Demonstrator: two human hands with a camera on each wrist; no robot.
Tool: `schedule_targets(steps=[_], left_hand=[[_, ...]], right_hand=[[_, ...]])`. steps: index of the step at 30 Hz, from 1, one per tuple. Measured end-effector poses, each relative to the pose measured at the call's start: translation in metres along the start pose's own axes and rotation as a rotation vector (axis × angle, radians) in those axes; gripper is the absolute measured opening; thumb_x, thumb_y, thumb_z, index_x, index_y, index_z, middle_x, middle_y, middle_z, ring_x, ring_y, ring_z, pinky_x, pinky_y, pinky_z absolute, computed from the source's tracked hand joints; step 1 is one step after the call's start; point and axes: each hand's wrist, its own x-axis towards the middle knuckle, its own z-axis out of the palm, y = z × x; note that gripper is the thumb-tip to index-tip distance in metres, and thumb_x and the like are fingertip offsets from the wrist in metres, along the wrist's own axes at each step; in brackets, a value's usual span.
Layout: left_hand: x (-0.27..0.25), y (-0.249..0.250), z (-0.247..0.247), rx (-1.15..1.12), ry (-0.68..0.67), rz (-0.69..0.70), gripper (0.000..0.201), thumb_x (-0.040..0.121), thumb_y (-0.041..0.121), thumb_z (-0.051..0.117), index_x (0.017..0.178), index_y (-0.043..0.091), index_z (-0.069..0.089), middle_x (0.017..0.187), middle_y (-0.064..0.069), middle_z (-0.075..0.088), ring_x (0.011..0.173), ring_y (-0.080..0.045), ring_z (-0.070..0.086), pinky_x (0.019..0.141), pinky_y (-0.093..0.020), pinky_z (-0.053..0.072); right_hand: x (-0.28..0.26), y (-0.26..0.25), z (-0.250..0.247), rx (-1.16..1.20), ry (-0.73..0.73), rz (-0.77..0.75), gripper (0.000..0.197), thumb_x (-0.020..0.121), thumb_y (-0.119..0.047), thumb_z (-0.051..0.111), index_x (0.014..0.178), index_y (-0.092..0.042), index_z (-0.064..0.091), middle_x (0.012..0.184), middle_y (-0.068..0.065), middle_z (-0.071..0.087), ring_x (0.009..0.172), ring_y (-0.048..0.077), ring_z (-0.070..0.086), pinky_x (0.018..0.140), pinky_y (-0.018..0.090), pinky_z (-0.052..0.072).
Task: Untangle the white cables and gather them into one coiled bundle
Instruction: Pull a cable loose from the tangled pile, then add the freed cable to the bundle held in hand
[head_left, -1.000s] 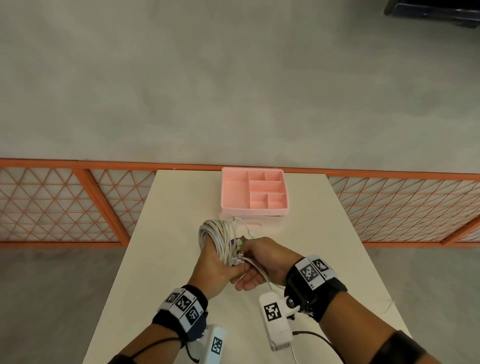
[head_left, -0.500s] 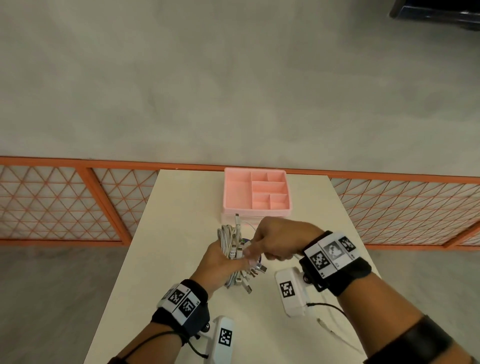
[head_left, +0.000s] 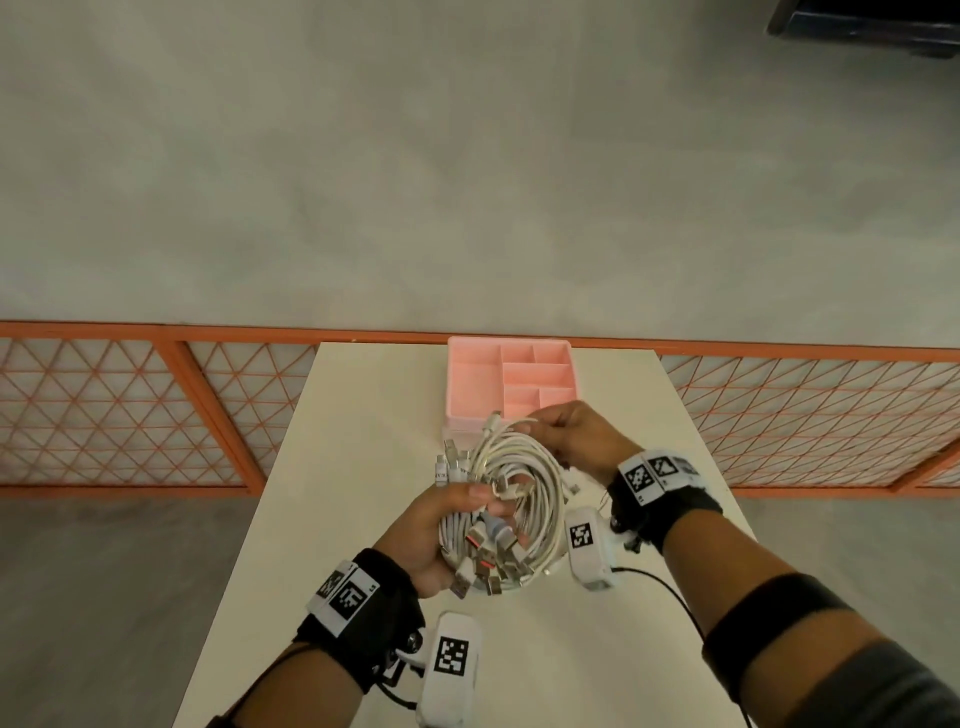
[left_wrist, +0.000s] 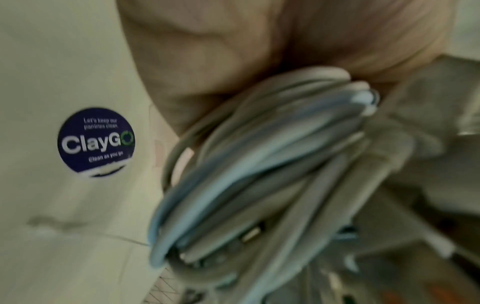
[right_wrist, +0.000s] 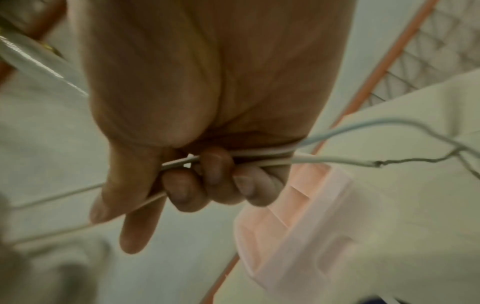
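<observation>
Nearly done: I hold the coiled bundle of white cables just in front of the pink tray, above the bench. My left hand grips its side; my right hand curls round loose strands, yet to be tucked in.
</observation>
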Motion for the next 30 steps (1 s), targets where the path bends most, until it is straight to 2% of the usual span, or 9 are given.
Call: schedule_targets(steps=[4, 7, 10, 12, 15, 21, 23, 26, 30], left_hand=[[0.006, 0.008, 0.005, -0.049, 0.026, 0.087, 0.040, 0.046, 0.029, 0.092, 0.075, 0.010, 0.071, 0.066, -0.001, 0.064, 0.060, -0.019, 0.066, 0.083, -0.035, 0.049], [0.006, 0.014, 0.004, -0.090, 0.030, 0.155, 0.039, 0.047, 0.028, 0.093, 0.077, 0.009, 0.074, 0.066, -0.004, 0.066, 0.060, -0.020, 0.067, 0.078, -0.035, 0.057], [0.004, 0.022, 0.006, -0.249, 0.035, 0.225, 0.060, 0.047, 0.015, 0.092, 0.098, -0.005, 0.066, 0.064, -0.013, 0.066, 0.055, -0.025, 0.067, 0.058, -0.032, 0.059], [0.007, 0.028, 0.006, -0.298, 0.054, 0.292, 0.053, 0.059, 0.015, 0.082, 0.104, -0.005, 0.063, 0.068, -0.013, 0.068, 0.061, -0.025, 0.069, 0.061, -0.035, 0.060], [0.017, 0.030, -0.003, -0.171, 0.271, 0.339, 0.025, 0.080, 0.021, 0.064, 0.097, 0.005, 0.074, 0.088, -0.015, 0.073, 0.079, -0.027, 0.071, 0.076, -0.040, 0.060], [0.032, 0.000, -0.019, 0.136, 0.655, 0.395, 0.033, 0.084, 0.016, 0.075, 0.112, 0.001, 0.069, 0.104, -0.022, 0.073, 0.092, -0.036, 0.072, 0.079, -0.047, 0.059], [0.031, -0.006, -0.022, 0.228, 0.695, 0.441, 0.021, 0.086, 0.010, 0.074, 0.105, 0.004, 0.071, 0.095, -0.017, 0.075, 0.084, -0.030, 0.074, 0.067, -0.038, 0.059], [0.028, -0.008, -0.026, 0.321, 0.768, 0.484, 0.009, 0.086, 0.008, 0.073, 0.095, 0.006, 0.072, 0.085, -0.011, 0.076, 0.074, -0.021, 0.075, 0.057, -0.028, 0.056], [0.026, -0.010, -0.033, 0.395, 0.769, 0.486, 0.006, 0.086, 0.007, 0.073, 0.092, 0.006, 0.073, 0.083, -0.009, 0.077, 0.077, -0.023, 0.075, 0.067, -0.032, 0.057]], right_hand=[[-0.005, 0.024, 0.026, 0.047, 0.095, -0.033, 0.015, 0.090, -0.015, 0.061, 0.088, -0.006, 0.074, 0.087, 0.028, 0.070, 0.076, 0.027, 0.057, 0.074, 0.044, 0.048], [-0.007, 0.040, 0.040, 0.053, 0.128, -0.045, 0.031, 0.099, -0.029, 0.053, 0.100, -0.003, 0.069, 0.097, 0.024, 0.071, 0.087, 0.037, 0.067, 0.089, 0.054, 0.053], [-0.016, 0.058, 0.050, -0.030, 0.063, -0.012, 0.036, 0.104, -0.034, 0.043, 0.103, -0.009, 0.068, 0.089, 0.003, 0.075, 0.081, 0.016, 0.070, 0.078, 0.037, 0.056], [-0.031, 0.065, 0.065, -0.153, 0.014, -0.029, 0.037, 0.104, -0.040, 0.038, 0.094, -0.014, 0.063, 0.078, -0.006, 0.067, 0.070, 0.001, 0.059, 0.072, 0.031, 0.050], [-0.047, 0.066, 0.084, -0.333, -0.084, -0.056, 0.031, 0.105, -0.039, 0.035, 0.097, -0.017, 0.056, 0.087, 0.000, 0.063, 0.079, 0.014, 0.057, 0.081, 0.035, 0.047], [-0.057, 0.046, 0.103, -0.583, -0.271, -0.088, 0.028, 0.104, -0.025, 0.040, 0.096, -0.003, 0.055, 0.092, 0.015, 0.064, 0.082, 0.030, 0.058, 0.076, 0.041, 0.047], [-0.060, 0.038, 0.102, -0.577, -0.309, -0.082, 0.023, 0.100, -0.025, 0.046, 0.089, -0.007, 0.055, 0.078, 0.004, 0.057, 0.071, 0.022, 0.053, 0.069, 0.040, 0.046], [-0.067, 0.015, 0.096, -0.468, -0.360, -0.031, 0.017, 0.089, -0.033, 0.067, 0.089, -0.017, 0.062, 0.065, -0.010, 0.047, 0.056, 0.003, 0.045, 0.056, 0.019, 0.037], [-0.069, -0.006, 0.087, -0.536, -0.399, -0.036, 0.026, 0.084, -0.031, 0.072, 0.101, -0.013, 0.064, 0.070, -0.007, 0.053, 0.060, 0.007, 0.049, 0.057, 0.022, 0.039]])
